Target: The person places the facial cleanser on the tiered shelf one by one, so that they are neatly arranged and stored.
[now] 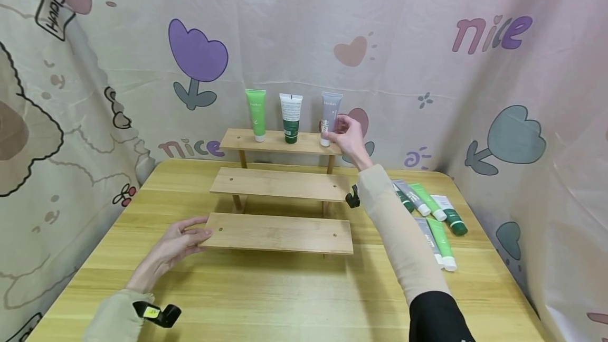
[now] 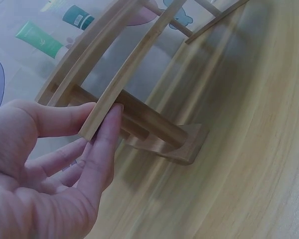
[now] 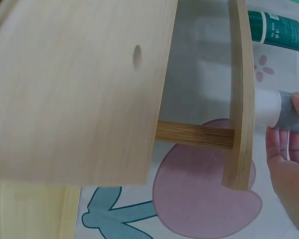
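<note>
A three-step wooden display rack (image 1: 280, 234) stands on the table. My left hand (image 1: 173, 247) pinches the left end of its lowest board between thumb and fingers, as the left wrist view (image 2: 65, 169) also shows. At the right end of the top board, my right hand (image 1: 350, 136) holds a grey-blue squeeze tube (image 1: 331, 105) upright, cap down. In the right wrist view its white cap (image 3: 267, 107) is at the board's edge. Left of it on the same board stand a white-and-green tube (image 1: 291, 115) and a bright green tube (image 1: 256, 112), both cap down.
Several more tubes (image 1: 439, 236) in green, grey-blue and white-and-green lie on the table (image 1: 266, 300) right of the rack, partly behind my right forearm. A patterned curtain (image 1: 294, 30) hangs close behind the rack and along both sides.
</note>
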A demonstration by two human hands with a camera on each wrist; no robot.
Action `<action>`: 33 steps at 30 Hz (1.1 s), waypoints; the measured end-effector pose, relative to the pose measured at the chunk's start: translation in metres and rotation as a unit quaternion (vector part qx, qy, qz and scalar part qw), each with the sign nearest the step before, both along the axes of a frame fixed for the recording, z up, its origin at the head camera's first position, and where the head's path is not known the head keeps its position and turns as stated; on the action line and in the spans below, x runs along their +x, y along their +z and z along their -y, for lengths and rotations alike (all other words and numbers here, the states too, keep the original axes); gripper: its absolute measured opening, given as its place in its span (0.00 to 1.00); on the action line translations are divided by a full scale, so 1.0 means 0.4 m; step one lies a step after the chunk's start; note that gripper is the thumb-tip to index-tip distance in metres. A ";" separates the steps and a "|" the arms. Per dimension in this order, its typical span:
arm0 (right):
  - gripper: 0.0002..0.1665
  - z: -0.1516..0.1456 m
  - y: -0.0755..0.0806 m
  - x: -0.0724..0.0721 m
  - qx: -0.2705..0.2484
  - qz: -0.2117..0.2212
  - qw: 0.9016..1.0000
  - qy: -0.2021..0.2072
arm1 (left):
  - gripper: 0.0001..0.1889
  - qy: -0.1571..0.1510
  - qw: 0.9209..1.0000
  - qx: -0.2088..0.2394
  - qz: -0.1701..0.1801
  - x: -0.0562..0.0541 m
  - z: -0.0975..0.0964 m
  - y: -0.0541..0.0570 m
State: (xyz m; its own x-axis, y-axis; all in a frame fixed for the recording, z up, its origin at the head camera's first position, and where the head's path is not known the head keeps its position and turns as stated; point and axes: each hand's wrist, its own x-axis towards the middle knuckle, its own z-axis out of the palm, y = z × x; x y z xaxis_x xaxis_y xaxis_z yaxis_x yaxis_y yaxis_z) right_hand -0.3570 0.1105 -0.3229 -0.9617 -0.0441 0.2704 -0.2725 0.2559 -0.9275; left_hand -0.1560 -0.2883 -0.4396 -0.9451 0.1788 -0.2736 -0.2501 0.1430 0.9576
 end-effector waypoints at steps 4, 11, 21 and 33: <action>0.28 0.004 -0.001 -0.004 -0.001 0.004 1.000 0.001 | 0.39 0.003 1.000 -0.001 0.001 0.001 0.000 0.000; 0.28 0.009 -0.004 -0.011 0.000 0.009 1.000 -0.001 | 0.39 0.004 1.000 0.003 0.001 0.000 0.000 -0.003; 0.27 0.010 -0.008 -0.012 -0.001 0.007 1.000 0.000 | 0.39 0.004 1.000 0.017 -0.001 -0.003 0.003 -0.006; 0.31 0.010 -0.015 -0.013 -0.006 0.003 1.000 0.003 | 0.39 0.005 1.000 0.009 0.000 -0.002 0.001 -0.004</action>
